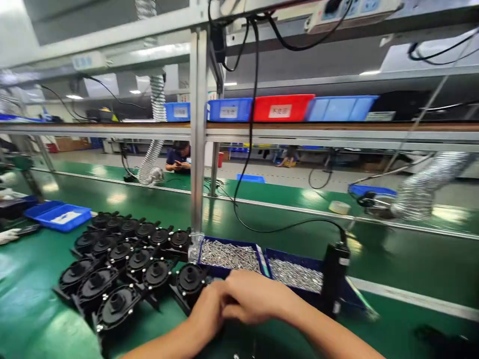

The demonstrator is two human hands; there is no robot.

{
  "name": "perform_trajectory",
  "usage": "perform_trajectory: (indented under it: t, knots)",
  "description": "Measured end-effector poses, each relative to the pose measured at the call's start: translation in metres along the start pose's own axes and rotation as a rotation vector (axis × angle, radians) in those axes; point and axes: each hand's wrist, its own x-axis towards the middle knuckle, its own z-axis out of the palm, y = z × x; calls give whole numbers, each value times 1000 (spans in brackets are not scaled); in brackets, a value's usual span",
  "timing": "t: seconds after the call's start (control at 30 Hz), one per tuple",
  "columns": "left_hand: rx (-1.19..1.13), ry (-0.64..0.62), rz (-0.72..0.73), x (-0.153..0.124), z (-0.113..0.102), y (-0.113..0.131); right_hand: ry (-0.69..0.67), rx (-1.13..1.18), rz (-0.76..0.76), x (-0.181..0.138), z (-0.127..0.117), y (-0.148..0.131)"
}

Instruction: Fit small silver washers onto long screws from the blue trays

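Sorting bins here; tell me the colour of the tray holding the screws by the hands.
Dark blue tray, seen in the head view.

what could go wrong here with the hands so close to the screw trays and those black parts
Both hands, left hand and right hand, are clasped right beside the open screw tray; a nudge could spill screws. The black round parts sit packed at the left hand's side, so a sweep of the forearm might knock them. The black cable trails across the green bench and could snag.

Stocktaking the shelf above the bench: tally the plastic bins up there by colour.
Blue bins: 3
Red bins: 1
Total: 4
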Motion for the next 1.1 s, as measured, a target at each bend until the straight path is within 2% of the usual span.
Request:
perform_trajectory:
  t: [0.07,0.13,0.23,0.3,0.4,0.53,0.6,0.67,0.73,0.8,0.9,1.0,1.1]
  knots:
    - [29,-31,-27,0,8,2,-87,76,109,-33,25,25]
    - [57,-34,-48,-1,9,3,-120,161,128,-50,52,44]
    - [50,-28,-85,-2,6,4,-84,209,85,-54,87,60]
    - [-16,-17,-130,-2,8,7,-62,193,62,-49,103,65]
    - [-235,-33,-265,0,14,11,-65,167,41,-44,113,66]
    - [-463,-73,-510,0,21,12,14,88,52,-46,110,61]
    - [-519,-68,-583,-1,22,11,48,55,49,-49,105,59]
    - [-577,-57,-614,-1,23,10,82,120,10,-51,104,59]
    - [-619,-45,-614,-1,22,10,150,346,-68,-50,108,62]
    - [-644,-33,-620,0,21,13,264,675,-91,-45,118,66]
    - [-657,-12,-655,2,20,18,519,1071,74,-33,140,72]
    - [-654,2,-673,2,19,22,748,1171,204,-22,153,75]
    - [-645,15,-665,1,19,22,833,1110,143,-20,153,74]
